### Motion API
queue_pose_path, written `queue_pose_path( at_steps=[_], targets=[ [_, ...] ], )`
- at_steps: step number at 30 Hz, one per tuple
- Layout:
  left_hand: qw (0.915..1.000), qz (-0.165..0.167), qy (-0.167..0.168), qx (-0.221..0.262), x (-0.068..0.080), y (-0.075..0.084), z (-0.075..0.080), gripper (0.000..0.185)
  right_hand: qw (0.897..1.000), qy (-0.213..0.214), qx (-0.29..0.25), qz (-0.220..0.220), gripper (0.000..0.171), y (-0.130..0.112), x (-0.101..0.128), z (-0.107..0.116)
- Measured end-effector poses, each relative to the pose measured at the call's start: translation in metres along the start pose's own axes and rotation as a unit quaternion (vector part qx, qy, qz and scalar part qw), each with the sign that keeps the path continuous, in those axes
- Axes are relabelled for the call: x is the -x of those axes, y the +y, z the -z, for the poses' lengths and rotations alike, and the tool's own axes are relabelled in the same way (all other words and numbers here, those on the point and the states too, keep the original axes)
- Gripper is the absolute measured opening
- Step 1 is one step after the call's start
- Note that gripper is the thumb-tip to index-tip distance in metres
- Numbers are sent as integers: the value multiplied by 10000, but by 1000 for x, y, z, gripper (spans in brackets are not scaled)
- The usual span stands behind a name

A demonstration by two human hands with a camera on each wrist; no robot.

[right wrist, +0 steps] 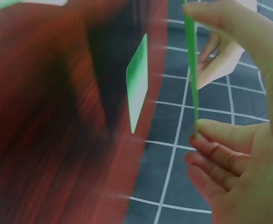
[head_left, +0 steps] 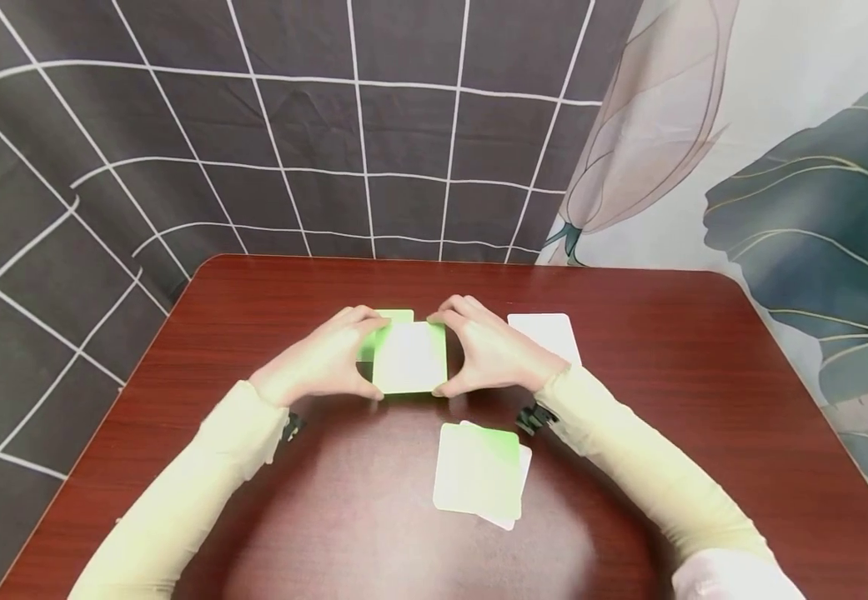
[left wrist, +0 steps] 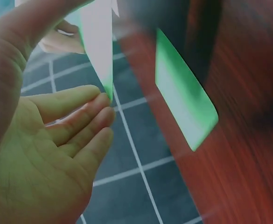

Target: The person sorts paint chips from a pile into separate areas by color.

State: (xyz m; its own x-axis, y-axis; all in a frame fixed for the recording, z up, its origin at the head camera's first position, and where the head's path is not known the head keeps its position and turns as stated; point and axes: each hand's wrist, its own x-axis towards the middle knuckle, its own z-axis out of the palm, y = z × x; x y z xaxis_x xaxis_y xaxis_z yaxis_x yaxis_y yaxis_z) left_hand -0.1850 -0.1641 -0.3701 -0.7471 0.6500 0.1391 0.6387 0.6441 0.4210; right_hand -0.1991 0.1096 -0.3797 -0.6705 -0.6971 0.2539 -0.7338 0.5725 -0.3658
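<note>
at the far left, a dark cloth with white grid lines [head_left: 36,358] hangs beside the reddish-brown tabletop [head_left: 171,383] and runs on behind it. a pale sleeve [head_left: 186,483] reaches in from the lower left, with a small black device [head_left: 293,427] at its wrist. it leads to the left hand [head_left: 321,358], whose grip pinches the held card [head_left: 409,358] by its left side, thumb at the near corner and fingertips at the far one. just behind that, partly hidden, a green-and-white card [head_left: 396,316] lies on the tabletop; the wrist views show the held card raised above the surface and apart from this one. the held card, pale with green at its upper corners, is between the two hands. the right hand [head_left: 497,350] mirrors the left, its grip pinching the right side between thumb and fingertips. nearer the wearer, a loose card pile [head_left: 479,475] lies on the tabletop, at least two cards overlapping askew, the top one green at one corner. farther right, a white card [head_left: 542,329] lies partly hidden by the right arm, which wears another pale sleeve [head_left: 651,475]. at the far right hangs a light cloth with large flower and leaf shapes [head_left: 816,225].
</note>
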Motion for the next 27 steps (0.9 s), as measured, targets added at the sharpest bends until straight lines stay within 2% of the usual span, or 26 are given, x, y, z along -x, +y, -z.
queue_pose_path(
  at_steps=[7, 11, 16, 21, 27],
  targets=[
    [9989, 327, -219, -262, -8, -28, 11, 99, 9999, -122, -51, 39, 90, 12, -37, -16],
    [9978, 345, -322, -462, -15, -41, 12, 98, 9998, -182, -33, -33, 90, 18, -52, -26],
    [9963, 279, -457, -675, -22, -55, 8, 88, 9994, -305, -46, -165, 90, 23, -65, -37],
    [9943, 299, -651, -785, -30, -62, 6, 82, 9978, -463, -119, -450, 88, 28, -69, -44],
    [9916, 329, -902, -868, -35, -63, 7, 77, 9958, -623, -94, -659, 89, 35, -71, -55]
  ],
)
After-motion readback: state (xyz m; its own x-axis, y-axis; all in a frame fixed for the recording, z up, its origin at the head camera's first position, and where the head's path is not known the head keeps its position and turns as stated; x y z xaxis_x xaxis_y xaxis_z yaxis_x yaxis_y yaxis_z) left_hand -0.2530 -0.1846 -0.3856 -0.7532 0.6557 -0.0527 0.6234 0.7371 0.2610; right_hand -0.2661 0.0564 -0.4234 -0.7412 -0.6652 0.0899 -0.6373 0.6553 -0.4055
